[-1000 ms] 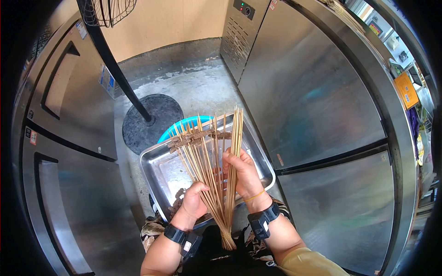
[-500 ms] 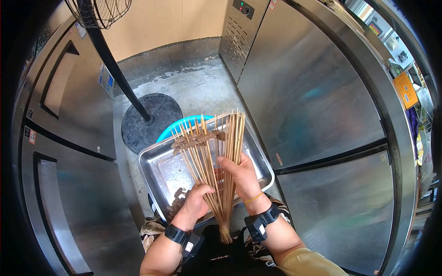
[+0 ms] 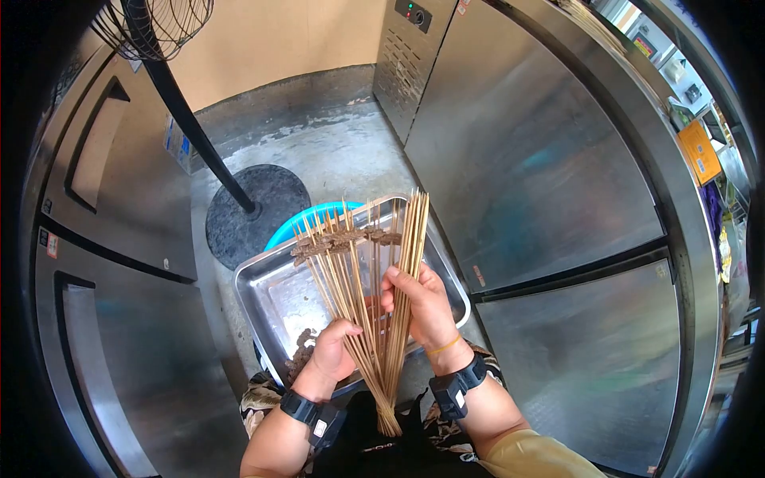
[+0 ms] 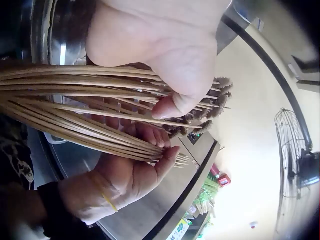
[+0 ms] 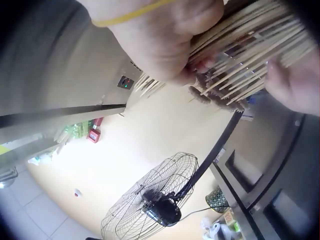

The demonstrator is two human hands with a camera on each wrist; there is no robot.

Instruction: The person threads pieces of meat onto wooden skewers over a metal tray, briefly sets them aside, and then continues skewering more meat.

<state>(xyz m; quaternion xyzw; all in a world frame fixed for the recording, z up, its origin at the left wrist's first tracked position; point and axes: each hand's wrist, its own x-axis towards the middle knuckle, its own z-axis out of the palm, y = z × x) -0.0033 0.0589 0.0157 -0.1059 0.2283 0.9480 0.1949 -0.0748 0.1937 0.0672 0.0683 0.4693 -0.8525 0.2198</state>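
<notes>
A fan of thin bamboo skewers (image 3: 339,279) spreads upward, their lower ends gathered together near the person's lap. Brown, rough-edged pieces of food (image 3: 323,245) are threaded near the tips of the left-hand skewers. The left hand (image 3: 335,350) grips this group, thumb lying across the sticks. On the right, the right hand (image 3: 429,307) holds a tighter bundle of bare skewers (image 3: 412,231) between thumb and curled fingers. In the left wrist view, the right thumb presses that bundle close to its tips. A few sticks stand in the gap between the two hands.
Below the hands is a metal tray (image 3: 275,291) with more brown pieces (image 3: 301,354) at its near left. A blue basin (image 3: 299,225) shows behind it. A fan stand's round base (image 3: 259,215) is on the floor. Steel cabinets (image 3: 534,159) flank both sides.
The right hand's bundle spread out and came closer to the left group half a second ago. Now it is tight again and apart from that group. Both hands keep their hold.
</notes>
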